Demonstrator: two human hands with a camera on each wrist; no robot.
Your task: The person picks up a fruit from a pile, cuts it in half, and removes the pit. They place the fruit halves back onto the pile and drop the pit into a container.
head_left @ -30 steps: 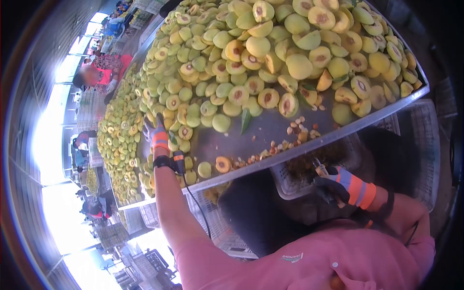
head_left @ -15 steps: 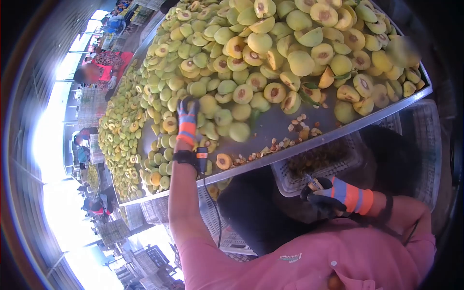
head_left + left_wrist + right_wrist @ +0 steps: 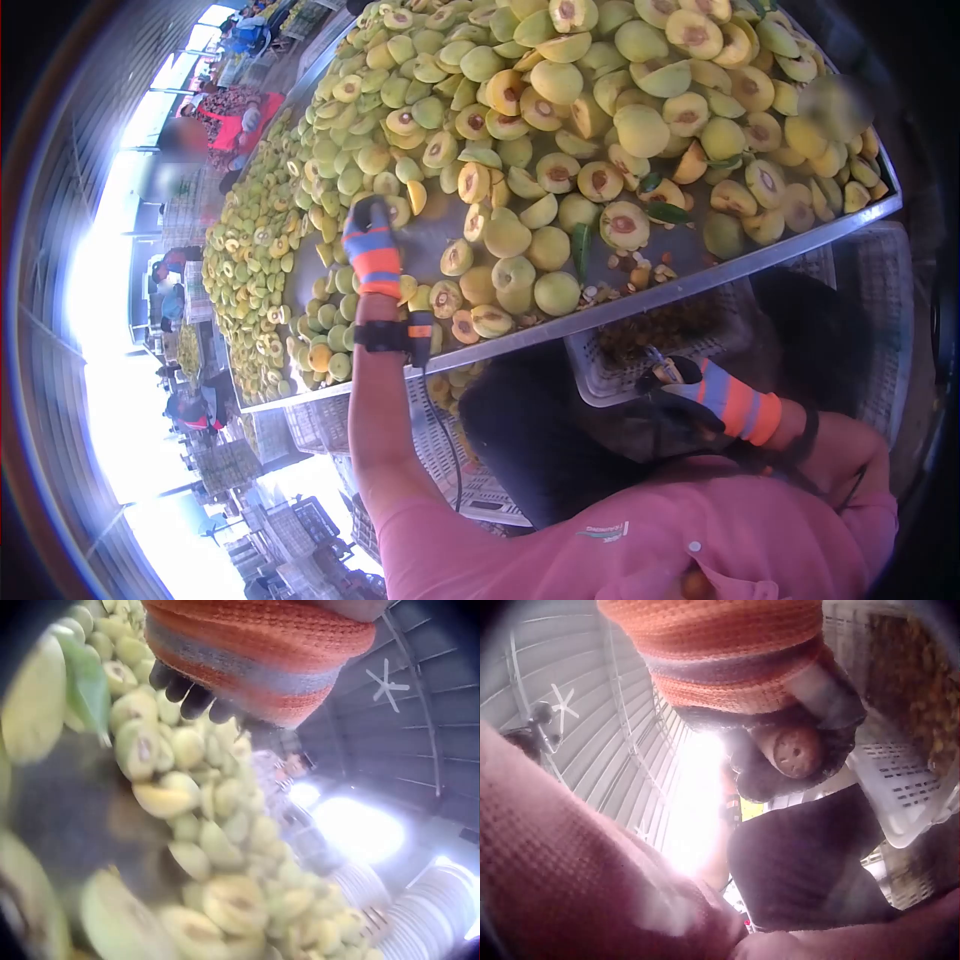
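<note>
In the head view my left hand (image 3: 372, 242), in a dark-fingered glove with an orange and grey cuff, is over the metal table (image 3: 425, 240) at the near side of a pile of halved yellow-green fruit (image 3: 360, 160). The left wrist view shows its dark fingertips (image 3: 196, 701) spread against the fruit, with nothing seen gripped. Several halves (image 3: 507, 235) lie in a cluster to its right, by the table's near rim. My right hand (image 3: 715, 395) grips a wooden-handled tool (image 3: 665, 371) below the rim; the round handle end (image 3: 796, 751) shows in the right wrist view.
A pale crate (image 3: 600, 385) with brown bits stands below the table's rim, near my right hand. Pits and kernels (image 3: 635, 272) and green leaves (image 3: 668, 212) lie on the tabletop. Another person (image 3: 225, 125) is at the far left side, with stacked crates beyond.
My left hand first moved right with fruit, which now sits closer to the near rim; the hand has since drawn slightly left from it. My right hand still grips the tool, almost in place.
</note>
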